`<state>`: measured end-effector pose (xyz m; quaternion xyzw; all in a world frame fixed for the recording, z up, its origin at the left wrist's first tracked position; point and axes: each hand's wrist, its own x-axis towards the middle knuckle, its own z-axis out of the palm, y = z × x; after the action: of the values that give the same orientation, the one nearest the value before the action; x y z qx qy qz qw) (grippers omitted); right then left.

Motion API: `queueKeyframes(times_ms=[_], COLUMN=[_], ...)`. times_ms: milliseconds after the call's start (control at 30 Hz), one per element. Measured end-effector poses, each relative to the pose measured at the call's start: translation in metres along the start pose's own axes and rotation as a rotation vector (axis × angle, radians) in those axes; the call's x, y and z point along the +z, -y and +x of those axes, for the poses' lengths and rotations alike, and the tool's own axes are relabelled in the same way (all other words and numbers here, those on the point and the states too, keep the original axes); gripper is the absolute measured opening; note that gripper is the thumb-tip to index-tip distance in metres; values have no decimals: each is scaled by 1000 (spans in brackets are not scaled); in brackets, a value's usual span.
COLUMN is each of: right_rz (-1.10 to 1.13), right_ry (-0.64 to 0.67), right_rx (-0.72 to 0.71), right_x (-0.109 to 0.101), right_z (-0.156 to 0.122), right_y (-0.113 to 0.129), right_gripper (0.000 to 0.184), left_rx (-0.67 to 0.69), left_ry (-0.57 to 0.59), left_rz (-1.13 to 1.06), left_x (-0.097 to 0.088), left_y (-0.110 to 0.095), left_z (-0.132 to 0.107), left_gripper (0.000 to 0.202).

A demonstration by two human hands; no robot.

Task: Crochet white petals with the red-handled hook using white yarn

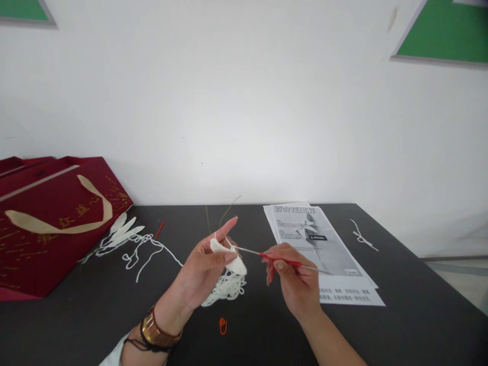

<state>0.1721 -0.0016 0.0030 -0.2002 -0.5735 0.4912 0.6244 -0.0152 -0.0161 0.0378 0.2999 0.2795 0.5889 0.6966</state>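
My left hand (204,262) pinches a small white crocheted piece (237,265), its index finger raised with white yarn running over it. Thin wire ends (229,207) stick up behind that finger. In my right hand (295,277) is a crochet hook (290,262) with a red grip, held like a pen. Its metal shaft points left and the tip meets the upper edge of the white piece. Below the left hand a loose heap of white yarn (224,290) lies on the table, partly hidden by the fingers.
An orange stitch marker (223,326) lies near the front of the black table (251,340). Printed sheets (343,290) are at the right, with a scrap of white yarn (360,236) beyond. White petal-shaped pieces (124,229), a red stick (159,230) and a dark red bag (64,229) are at the left.
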Motion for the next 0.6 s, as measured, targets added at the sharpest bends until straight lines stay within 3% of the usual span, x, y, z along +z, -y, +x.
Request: queueKeyframes(times_ms=[233,600], right_rz=[68,131], right_ry=[1,56], right_rx=[54,57], right_x=[-2,-7], right_z=[2,6], right_y=[3,9], right_gripper=[12,10], left_rx=[12,-126], left_ry=[83,181], left_rz=[-9,-24], left_x=[-1,-6], left_y=[-4,-8], left_z=[-3,-2], left_gripper=[63,60])
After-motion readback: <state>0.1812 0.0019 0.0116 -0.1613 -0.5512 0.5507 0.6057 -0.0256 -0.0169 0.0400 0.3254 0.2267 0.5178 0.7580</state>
